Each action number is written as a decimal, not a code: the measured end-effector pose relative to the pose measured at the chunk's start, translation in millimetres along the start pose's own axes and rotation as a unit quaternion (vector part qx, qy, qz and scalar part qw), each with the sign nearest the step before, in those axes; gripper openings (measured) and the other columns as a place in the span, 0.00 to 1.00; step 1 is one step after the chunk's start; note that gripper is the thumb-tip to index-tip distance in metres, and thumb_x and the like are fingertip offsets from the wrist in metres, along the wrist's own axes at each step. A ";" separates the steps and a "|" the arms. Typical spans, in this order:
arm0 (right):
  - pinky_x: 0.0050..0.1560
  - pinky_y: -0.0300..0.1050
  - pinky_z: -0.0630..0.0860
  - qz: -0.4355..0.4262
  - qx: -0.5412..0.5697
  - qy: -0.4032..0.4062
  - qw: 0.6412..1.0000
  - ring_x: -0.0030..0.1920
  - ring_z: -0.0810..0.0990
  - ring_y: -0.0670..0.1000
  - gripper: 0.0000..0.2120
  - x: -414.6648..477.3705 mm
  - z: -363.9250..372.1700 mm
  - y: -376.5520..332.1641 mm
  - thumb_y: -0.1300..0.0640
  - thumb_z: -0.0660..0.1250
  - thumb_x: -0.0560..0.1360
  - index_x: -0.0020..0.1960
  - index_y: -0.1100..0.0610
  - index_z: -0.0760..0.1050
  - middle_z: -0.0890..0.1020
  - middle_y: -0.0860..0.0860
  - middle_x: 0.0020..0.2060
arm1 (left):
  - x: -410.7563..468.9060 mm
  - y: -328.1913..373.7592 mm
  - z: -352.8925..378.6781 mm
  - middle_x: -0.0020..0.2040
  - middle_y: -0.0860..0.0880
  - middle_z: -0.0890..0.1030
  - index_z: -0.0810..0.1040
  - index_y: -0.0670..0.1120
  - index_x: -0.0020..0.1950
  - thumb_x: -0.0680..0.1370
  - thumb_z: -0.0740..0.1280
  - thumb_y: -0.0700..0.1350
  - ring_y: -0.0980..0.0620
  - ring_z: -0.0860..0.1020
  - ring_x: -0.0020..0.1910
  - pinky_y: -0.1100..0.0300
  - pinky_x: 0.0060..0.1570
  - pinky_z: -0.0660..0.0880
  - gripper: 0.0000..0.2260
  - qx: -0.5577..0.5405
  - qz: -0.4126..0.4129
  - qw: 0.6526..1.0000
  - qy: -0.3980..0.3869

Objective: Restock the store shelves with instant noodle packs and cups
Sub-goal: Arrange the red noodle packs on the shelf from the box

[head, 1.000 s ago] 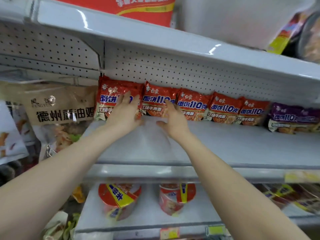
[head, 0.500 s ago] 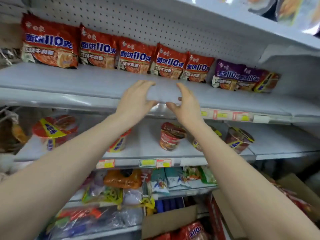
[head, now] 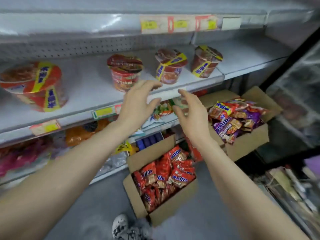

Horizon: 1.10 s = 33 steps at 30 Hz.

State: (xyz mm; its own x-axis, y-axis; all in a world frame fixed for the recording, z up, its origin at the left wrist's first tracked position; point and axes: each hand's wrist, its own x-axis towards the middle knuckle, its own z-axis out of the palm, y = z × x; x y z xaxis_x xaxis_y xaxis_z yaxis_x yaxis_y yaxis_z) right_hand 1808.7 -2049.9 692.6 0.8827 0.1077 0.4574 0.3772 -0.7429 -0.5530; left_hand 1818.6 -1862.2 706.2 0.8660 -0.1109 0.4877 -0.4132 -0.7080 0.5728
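A: The grey shelf (head: 83, 103) carries noodle cups (head: 125, 72); what are the hands doing?
B: Left hand (head: 136, 103) and right hand (head: 191, 110) hang spread and empty above the boxed noodle packs (head: 166, 177) on the floor.

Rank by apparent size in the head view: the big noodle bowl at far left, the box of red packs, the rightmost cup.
1. Box of red packs
2. Big noodle bowl, enlarged by nearness to the camera
3. Rightmost cup

Grey metal shelving (head: 97, 104) with pegboard back (head: 69, 48) over grey floor (head: 207, 213).
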 end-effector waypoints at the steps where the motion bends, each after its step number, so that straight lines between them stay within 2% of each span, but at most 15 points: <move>1: 0.55 0.56 0.78 0.018 0.003 -0.006 1.000 0.59 0.78 0.55 0.21 -14.5 4.8 12.6 0.60 0.68 0.78 0.70 0.57 0.72 0.78 0.54 0.62 | -7.4 -5.1 13.6 0.56 0.50 0.79 0.78 0.48 0.63 0.75 0.71 0.43 0.52 0.76 0.55 0.57 0.55 0.74 0.16 -0.006 -0.007 1.000 -0.017; 3: 0.57 0.52 0.77 0.058 -0.001 -0.019 0.998 0.59 0.78 0.52 0.22 -39.5 14.5 35.1 0.62 0.69 0.77 0.70 0.57 0.72 0.79 0.53 0.62 | -20.9 -17.1 40.6 0.57 0.50 0.79 0.78 0.48 0.62 0.76 0.71 0.44 0.52 0.77 0.57 0.58 0.55 0.72 0.15 -0.022 -0.017 0.998 -0.050; 6: 0.59 0.37 0.73 0.117 0.002 -0.028 0.993 0.58 0.78 0.49 0.22 -78.2 31.5 71.3 0.64 0.70 0.76 0.69 0.56 0.73 0.80 0.52 0.60 | -42.9 -33.6 83.4 0.58 0.50 0.79 0.78 0.49 0.62 0.76 0.71 0.44 0.50 0.78 0.57 0.58 0.54 0.72 0.15 -0.047 -0.036 0.993 -0.103; 7: 0.60 0.38 0.74 0.139 0.009 -0.030 0.990 0.58 0.79 0.49 0.22 -92.0 37.2 83.1 0.64 0.70 0.76 0.69 0.56 0.74 0.80 0.51 0.60 | -51.4 -37.8 96.2 0.58 0.50 0.79 0.78 0.49 0.62 0.76 0.71 0.44 0.50 0.77 0.58 0.60 0.54 0.71 0.15 -0.053 -0.043 0.990 -0.121; 10: 0.57 0.55 0.79 0.205 0.017 -0.039 0.978 0.59 0.80 0.52 0.20 -130.0 54.4 122.1 0.62 0.70 0.77 0.68 0.56 0.74 0.79 0.50 0.61 | -78.2 -53.4 135.5 0.60 0.52 0.79 0.78 0.50 0.63 0.75 0.72 0.44 0.51 0.76 0.59 0.60 0.55 0.70 0.16 -0.061 -0.069 0.982 -0.164; 13: 0.57 0.59 0.78 0.266 0.025 -0.055 0.962 0.61 0.79 0.54 0.21 -164.8 71.4 163.3 0.65 0.69 0.76 0.68 0.56 0.74 0.79 0.52 0.62 | -105.9 -70.2 179.3 0.59 0.52 0.78 0.77 0.49 0.63 0.75 0.72 0.45 0.51 0.77 0.59 0.56 0.55 0.73 0.16 -0.065 -0.090 0.972 -0.208; 15: 0.56 0.57 0.79 0.299 0.022 -0.061 0.952 0.59 0.80 0.55 0.21 -186.6 83.2 190.2 0.66 0.70 0.76 0.68 0.56 0.75 0.80 0.52 0.60 | -123.1 -80.7 206.4 0.57 0.50 0.79 0.78 0.47 0.62 0.74 0.74 0.43 0.52 0.76 0.57 0.64 0.55 0.68 0.17 -0.080 -0.109 0.964 -0.229; 16: 0.54 0.53 0.80 0.316 0.018 -0.067 0.946 0.56 0.81 0.55 0.21 -197.0 90.0 204.8 0.66 0.70 0.76 0.68 0.55 0.75 0.81 0.52 0.58 | -131.7 -87.1 221.9 0.57 0.50 0.79 0.78 0.47 0.62 0.74 0.75 0.43 0.54 0.75 0.57 0.67 0.55 0.65 0.17 -0.075 -0.116 0.961 -0.240; 18: 0.48 0.41 0.77 0.359 0.007 -0.083 0.930 0.48 0.82 0.53 0.23 -217.5 104.4 236.3 0.67 0.69 0.76 0.68 0.52 0.75 0.82 0.52 0.55 | -148.1 -100.2 257.1 0.58 0.51 0.78 0.77 0.50 0.64 0.74 0.74 0.44 0.55 0.74 0.58 0.67 0.56 0.65 0.19 -0.062 -0.129 0.953 -0.266; 19: 0.46 0.38 0.75 0.376 0.004 -0.091 0.922 0.45 0.82 0.52 0.23 -224.6 110.1 248.8 0.67 0.69 0.76 0.68 0.52 0.76 0.81 0.52 0.54 | -155.9 -105.6 271.4 0.59 0.52 0.78 0.76 0.51 0.65 0.74 0.74 0.45 0.55 0.74 0.59 0.64 0.57 0.67 0.19 -0.056 -0.141 0.948 -0.278; 21: 0.47 0.41 0.76 0.404 0.006 -0.109 0.908 0.46 0.81 0.52 0.23 -241.0 123.8 282.0 0.67 0.68 0.76 0.68 0.51 0.75 0.80 0.50 0.54 | -169.8 -114.3 307.7 0.62 0.52 0.77 0.75 0.51 0.66 0.75 0.73 0.45 0.54 0.74 0.62 0.60 0.60 0.70 0.20 -0.055 -0.162 0.940 -0.297; 23: 0.52 0.45 0.78 0.431 0.014 -0.119 0.894 0.52 0.81 0.52 0.23 -254.8 134.9 312.5 0.69 0.68 0.76 0.68 0.52 0.75 0.79 0.48 0.55 | -180.7 -119.3 340.9 0.64 0.51 0.76 0.75 0.50 0.66 0.75 0.73 0.43 0.52 0.74 0.64 0.57 0.62 0.71 0.20 -0.065 -0.173 0.933 -0.309; 26: 0.51 0.45 0.78 0.455 -0.006 -0.135 0.880 0.54 0.82 0.53 0.24 -277.3 149.0 360.7 0.69 0.69 0.74 0.67 0.53 0.76 0.79 0.50 0.61 | -198.1 -128.2 391.2 0.65 0.51 0.76 0.75 0.50 0.66 0.75 0.72 0.43 0.52 0.74 0.64 0.60 0.60 0.70 0.20 -0.061 -0.200 0.920 -0.333; 29: 0.50 0.41 0.75 0.470 -0.030 -0.152 0.869 0.53 0.83 0.55 0.25 -295.1 164.7 410.4 0.70 0.70 0.73 0.67 0.54 0.76 0.80 0.51 0.62 | -217.0 -142.6 443.7 0.65 0.53 0.76 0.73 0.52 0.67 0.75 0.72 0.44 0.53 0.75 0.63 0.58 0.61 0.72 0.21 -0.049 -0.208 0.906 -0.365; 33: 0.57 0.48 0.78 0.477 -0.047 -0.169 0.861 0.59 0.80 0.55 0.25 -307.6 188.1 472.1 0.70 0.70 0.73 0.67 0.55 0.76 0.79 0.52 0.63 | -239.4 -156.4 506.7 0.65 0.50 0.76 0.75 0.49 0.67 0.74 0.73 0.40 0.50 0.75 0.63 0.60 0.62 0.68 0.22 -0.039 -0.193 0.899 -0.391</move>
State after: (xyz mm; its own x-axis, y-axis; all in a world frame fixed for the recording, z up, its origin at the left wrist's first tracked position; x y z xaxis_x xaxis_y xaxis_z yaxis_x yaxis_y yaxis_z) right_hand 1768.0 -2309.4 159.8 0.8153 -0.4075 -0.4114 -0.5756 -0.6474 -0.4996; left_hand 1818.7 -2078.4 166.0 0.8702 -0.3455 -0.3513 -0.0321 -0.7513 0.6592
